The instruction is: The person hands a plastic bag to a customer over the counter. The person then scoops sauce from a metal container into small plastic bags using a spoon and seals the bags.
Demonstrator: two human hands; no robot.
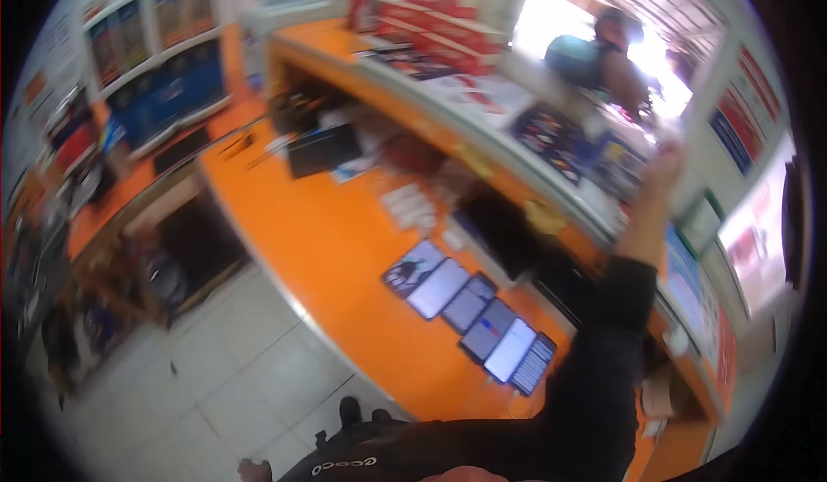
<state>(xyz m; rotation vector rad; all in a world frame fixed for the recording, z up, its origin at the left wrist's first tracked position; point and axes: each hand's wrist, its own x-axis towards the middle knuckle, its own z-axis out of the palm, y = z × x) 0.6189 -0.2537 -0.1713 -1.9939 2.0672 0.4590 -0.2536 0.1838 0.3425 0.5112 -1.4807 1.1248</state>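
Note:
My right arm reaches over the raised orange counter toward the bright window opening. My right hand [665, 167] is blurred by motion and glare, close to the printed leaflets [622, 161] on the counter top; its fingers cannot be made out. Low at the bottom edge hangs my left hand [254, 469], small and partly cut off, away from the desk; its fingers are not clear. Several smartphones with lit screens [484, 327] lie side by side in a slanted row on the orange desk [319, 258], below my outstretched arm.
Red-and-white boxes [439, 25] are stacked on the counter's far end. A person [616, 60] is outside the window. Under the ledge are a dark screen [495, 228] and a black tablet-like object [324, 149]. A display case [164, 68] stands left, above tiled floor [233, 379].

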